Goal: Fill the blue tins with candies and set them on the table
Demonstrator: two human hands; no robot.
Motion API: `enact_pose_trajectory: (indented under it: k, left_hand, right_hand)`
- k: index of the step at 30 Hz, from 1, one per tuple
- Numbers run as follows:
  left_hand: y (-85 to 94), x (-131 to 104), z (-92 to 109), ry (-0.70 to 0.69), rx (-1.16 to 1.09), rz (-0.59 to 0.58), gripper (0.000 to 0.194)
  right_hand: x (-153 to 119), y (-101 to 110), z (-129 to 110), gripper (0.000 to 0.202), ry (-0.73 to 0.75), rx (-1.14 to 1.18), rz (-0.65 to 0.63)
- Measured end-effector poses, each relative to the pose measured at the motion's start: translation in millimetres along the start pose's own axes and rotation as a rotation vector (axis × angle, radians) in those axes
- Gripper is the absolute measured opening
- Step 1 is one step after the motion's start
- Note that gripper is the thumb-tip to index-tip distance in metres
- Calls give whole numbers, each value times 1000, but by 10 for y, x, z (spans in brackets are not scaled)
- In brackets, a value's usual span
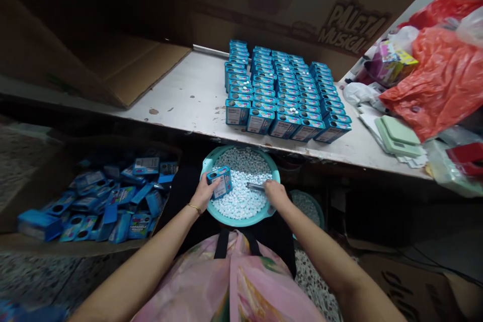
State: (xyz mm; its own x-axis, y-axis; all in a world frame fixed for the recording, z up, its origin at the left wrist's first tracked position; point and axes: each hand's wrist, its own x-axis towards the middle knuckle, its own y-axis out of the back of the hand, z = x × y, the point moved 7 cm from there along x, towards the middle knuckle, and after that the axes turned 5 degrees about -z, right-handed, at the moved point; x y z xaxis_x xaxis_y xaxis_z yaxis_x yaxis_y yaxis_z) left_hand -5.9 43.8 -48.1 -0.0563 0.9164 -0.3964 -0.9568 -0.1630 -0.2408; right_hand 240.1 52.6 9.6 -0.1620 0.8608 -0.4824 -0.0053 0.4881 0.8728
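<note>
In the head view a turquoise basin (241, 222) sits at my lap, full of small round white candies (239, 200). My left hand (206, 192) grips a small blue candy box (222, 181) above the basin's left side. The box is tilted, and a dark round mark or opening shows on it. On the right side of the basin my right hand (275, 193) is closed around the handle of a small metal scoop (255, 187). The scoop's front end lies at the candies, and I cannot make out how much it holds.
Rows of blue boxes (279, 93) stand on the white table (181, 90), some with white candies on top. A carton (113, 246) of loose boxes is at left. A green scale (400, 136), red bags (445, 75) and a second basin (320, 211) are at right.
</note>
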Motion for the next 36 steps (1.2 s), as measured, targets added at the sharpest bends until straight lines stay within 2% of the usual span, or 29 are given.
enact_pose_trajectory:
  k: [3,6,9,11,14,17,19,22,26,29,33,36]
  left_hand:
    - [-84,40,-165,113,-138,-13,48]
    - [-167,22,-178,167,-165,-36,48]
    - [-181,-74,-33,142,-146,-93,47]
    - [-114,-157,132,67,-80,-119,47]
    - [77,-256,399,-90,133,-85,46]
    - [209,-296,591,-217,378,-31,45]
    - [210,-302,661,-279,514,-10,44]
    - [68,-304,685,-345,653,-47,42]
    - [-211,-306,618,-365,753,-144,42]
    - [-354,-308,589,-392,763,-182,41]
    - [-418,-312,584,-429,649,-203,41]
    - [-406,-293,548,-380,543,-193,40]
  right_hand:
    - [226,-395,-321,33,17,75,4]
    - [395,-560,-548,37,24,232,42]
    - [472,-588,-536,35,40,388,77]
    - [473,-554,-438,32,73,481,88]
    - [410,-416,-238,29,109,579,105]
    - [279,-169,-74,30,153,616,134]
    - [163,38,-9,30,197,634,149]
    - [-17,367,22,30,248,617,163]
    - [-201,727,-132,33,319,479,120]
    - [-298,905,-317,33,302,275,68]
    - [-416,1082,-577,32,266,-32,27]
    - [-474,1195,-772,29,286,-155,35]
